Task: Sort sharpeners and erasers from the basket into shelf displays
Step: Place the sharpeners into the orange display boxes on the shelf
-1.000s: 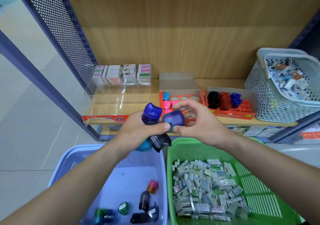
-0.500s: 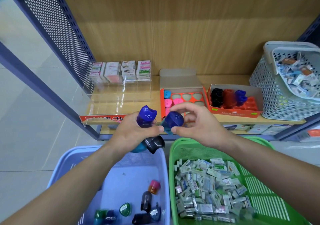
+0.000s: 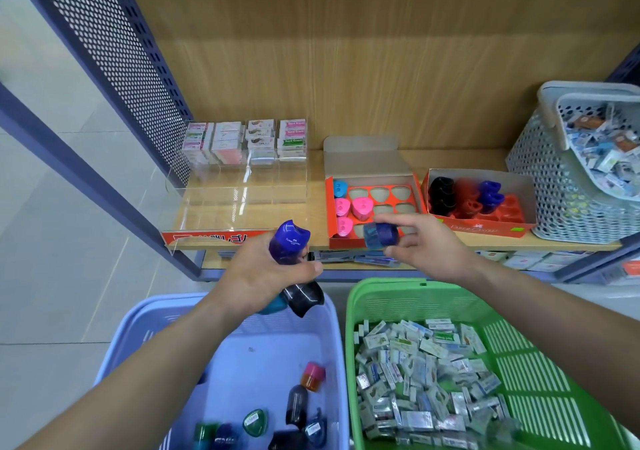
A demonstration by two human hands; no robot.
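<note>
Wood-grain shelf board (image 3: 450, 160) carried the displays. Below it stood two floor baskets: a lavender basket (image 3: 166, 314) with loose sharpeners and a green basket (image 3: 381, 290) full of wrapped erasers. On the shelf, an orange slotted tray (image 3: 341, 241) was mostly unfilled, with one blue and three pink sharpeners seated along its left side. A second orange box (image 3: 478, 229) to its right held black, red and blue ones.

Left hand (image 3: 263, 276) was closed round a bundle of three sharpeners. Right hand (image 3: 426, 245) pinched a single one, apart from the left.

Risk assessment: the bundle was judged the weaker hold. Two of its bodies stuck out below the fist, above the lavender basket's far rim. Any slackening would probably release one, which could strike the rim and roll onto the floor. The pinched piece was blurred, so its orientation could not be read. If misaligned with the shaped slot, it would likely sit tilted or jam, and the fingertips could nudge the nearby pink pieces.

Position relative to grip:
- The purple sharpener (image 3: 291, 241) projected above the left fist.
- The black sharpener (image 3: 304, 297) and teal sharpener (image 3: 273, 306) projected below it.
- The dark blue sharpener (image 3: 381, 235) sat between the right thumb and fingertips, exposed on its left, over the tray's front row.
</note>
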